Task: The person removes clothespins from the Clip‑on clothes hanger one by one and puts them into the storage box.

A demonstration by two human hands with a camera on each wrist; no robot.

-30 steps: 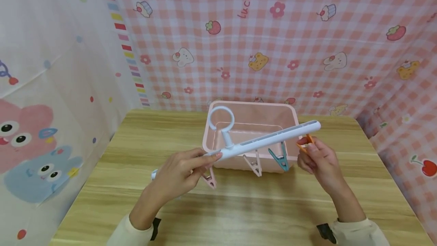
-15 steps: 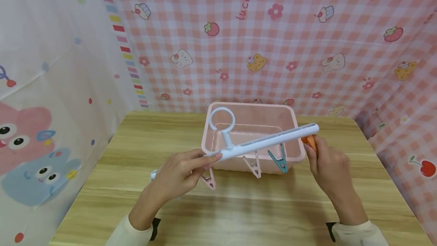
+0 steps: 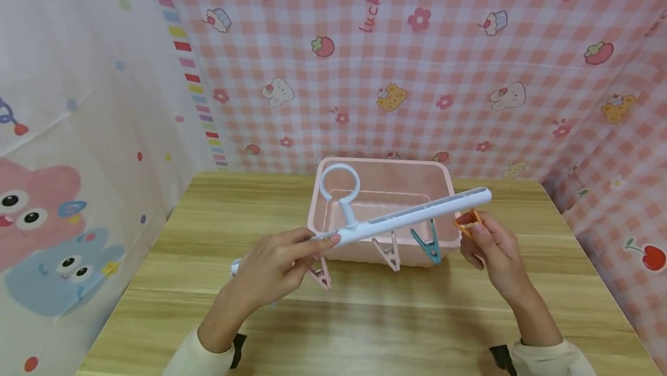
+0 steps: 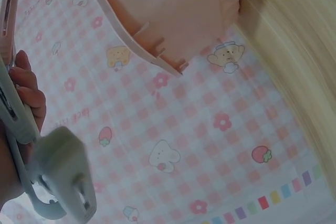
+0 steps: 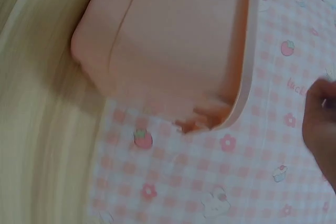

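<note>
A light blue clip hanger (image 3: 411, 215) with a ring-shaped hook (image 3: 339, 182) slants up to the right above the table. My left hand (image 3: 278, 260) grips it left of the hook; part of the bar is hidden behind that hand. From the bar hang a pink clip (image 3: 321, 276), a pale pink clip (image 3: 389, 254) and a teal clip (image 3: 429, 247). Just under the bar's right end, my right hand (image 3: 492, 245) pinches an orange clip (image 3: 468, 224). Whether the orange clip touches the bar I cannot tell. In the right wrist view, the right hand (image 5: 321, 129) shows only at the edge.
Behind the hanger, a pink plastic basket (image 3: 385, 163) stands on the wooden table (image 3: 234, 208). A pink checked cloth (image 3: 339, 75) hangs at the back and right. A white patterned cloth (image 3: 94, 121) hangs on the left.
My right hand turned its back to the camera half a second ago, partly covering the orange clip, then turned back to show it. The left hand and hanger have hardly moved.
</note>
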